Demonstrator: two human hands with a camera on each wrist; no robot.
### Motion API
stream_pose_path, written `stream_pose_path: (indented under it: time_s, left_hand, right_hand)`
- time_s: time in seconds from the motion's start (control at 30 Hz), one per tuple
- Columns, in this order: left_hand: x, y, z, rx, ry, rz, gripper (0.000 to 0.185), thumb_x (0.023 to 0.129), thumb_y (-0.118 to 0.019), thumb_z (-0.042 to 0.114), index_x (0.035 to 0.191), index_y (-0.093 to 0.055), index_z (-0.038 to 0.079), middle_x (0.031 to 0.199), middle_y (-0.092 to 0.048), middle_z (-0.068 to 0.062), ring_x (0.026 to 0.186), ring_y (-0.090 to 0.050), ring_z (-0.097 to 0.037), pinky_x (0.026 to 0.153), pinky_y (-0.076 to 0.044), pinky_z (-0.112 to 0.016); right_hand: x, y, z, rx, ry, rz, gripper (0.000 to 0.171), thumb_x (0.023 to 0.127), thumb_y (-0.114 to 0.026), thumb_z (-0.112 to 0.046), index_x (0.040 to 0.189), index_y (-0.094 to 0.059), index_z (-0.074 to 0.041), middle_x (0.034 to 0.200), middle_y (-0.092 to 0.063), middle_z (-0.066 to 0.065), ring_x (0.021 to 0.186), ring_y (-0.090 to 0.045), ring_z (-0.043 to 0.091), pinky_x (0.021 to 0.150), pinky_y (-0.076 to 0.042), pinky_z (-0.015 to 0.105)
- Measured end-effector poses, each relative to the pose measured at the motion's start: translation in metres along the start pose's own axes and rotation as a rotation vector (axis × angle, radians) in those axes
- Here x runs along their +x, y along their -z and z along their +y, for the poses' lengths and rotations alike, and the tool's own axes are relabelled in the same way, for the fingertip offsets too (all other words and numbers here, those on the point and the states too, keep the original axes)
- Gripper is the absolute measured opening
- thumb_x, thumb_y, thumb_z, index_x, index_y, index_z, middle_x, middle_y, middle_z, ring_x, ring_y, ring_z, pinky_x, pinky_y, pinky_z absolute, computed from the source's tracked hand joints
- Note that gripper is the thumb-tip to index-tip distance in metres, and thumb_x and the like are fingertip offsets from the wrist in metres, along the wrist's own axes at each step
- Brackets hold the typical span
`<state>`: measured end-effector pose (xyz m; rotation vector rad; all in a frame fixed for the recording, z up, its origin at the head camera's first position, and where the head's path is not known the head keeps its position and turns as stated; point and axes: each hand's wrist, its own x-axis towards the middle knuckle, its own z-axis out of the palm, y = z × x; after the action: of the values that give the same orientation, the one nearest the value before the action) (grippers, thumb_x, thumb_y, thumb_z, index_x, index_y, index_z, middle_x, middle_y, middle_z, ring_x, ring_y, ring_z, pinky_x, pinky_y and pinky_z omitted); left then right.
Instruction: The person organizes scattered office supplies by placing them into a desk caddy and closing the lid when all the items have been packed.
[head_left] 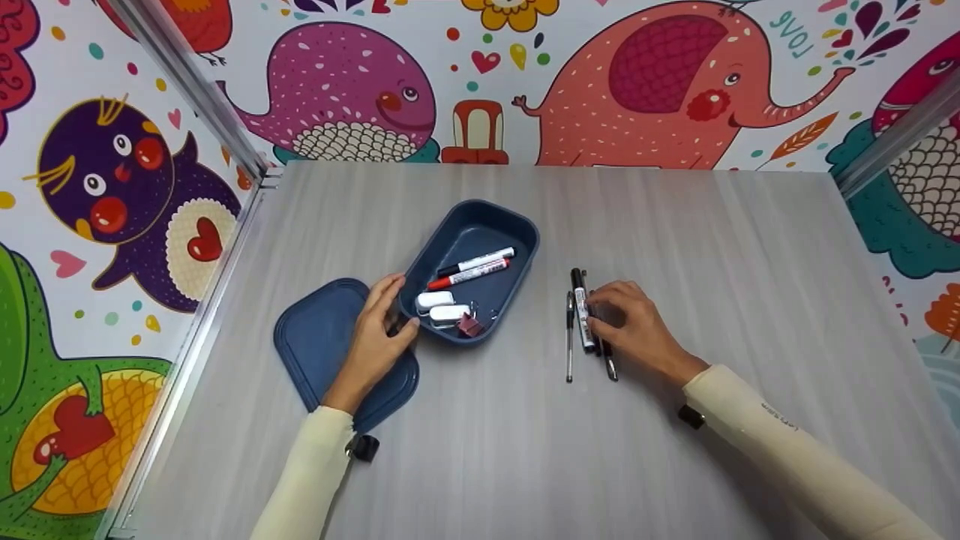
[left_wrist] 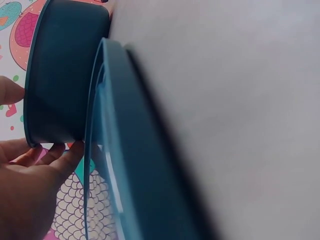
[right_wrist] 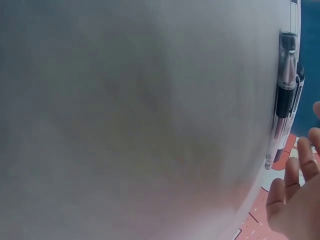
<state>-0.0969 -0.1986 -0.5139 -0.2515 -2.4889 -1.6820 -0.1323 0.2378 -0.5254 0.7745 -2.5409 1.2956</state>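
A dark blue rectangular box (head_left: 517, 300) lies uncovered in the middle of the table. Inside it are a black-capped marker (head_left: 480, 259), a red marker (head_left: 471, 274), two white oval items (head_left: 450, 313) and a small dark red piece (head_left: 470, 325). My left hand (head_left: 375, 341) touches the box's near left corner, its thumb and fairly straight fingers against the outer walls. On the right, my right hand (head_left: 637, 322) is at a black-and-white marker (head_left: 583, 309), fingers loosely bent. Pens lie beside that marker, including a clear pen (head_left: 569, 337) and a black pen (head_left: 609, 364).
Beneath my left hand and wrist lies the blue lid (head_left: 319, 337), flat on the table (head_left: 480, 450). A metal rail (head_left: 191, 330) runs along the left edge. Walls printed with cartoon animals (head_left: 652, 90) stand at the back and sides.
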Motion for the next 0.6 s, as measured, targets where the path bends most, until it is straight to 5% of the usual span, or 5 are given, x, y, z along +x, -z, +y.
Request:
stream_pose_path:
  time_s: [0.6]
  left_hand:
    - [-0.001, -0.001, -0.008, -0.001, -0.035, 0.009, 0.07, 0.096, -0.075, 0.002, 0.161, -0.051, -0.004, 0.169, -0.044, -0.02, 0.149, -0.047, -0.037, 0.115, -0.048, -0.053]
  right_hand:
    - [-0.017, 0.01, 0.0, -0.017, -0.166, -0.041, 0.03, 0.085, -0.087, 0.009, 0.113, -0.081, 0.0, 0.114, -0.076, 0.008, 0.111, -0.062, 0.031, 0.095, -0.045, 0.031]
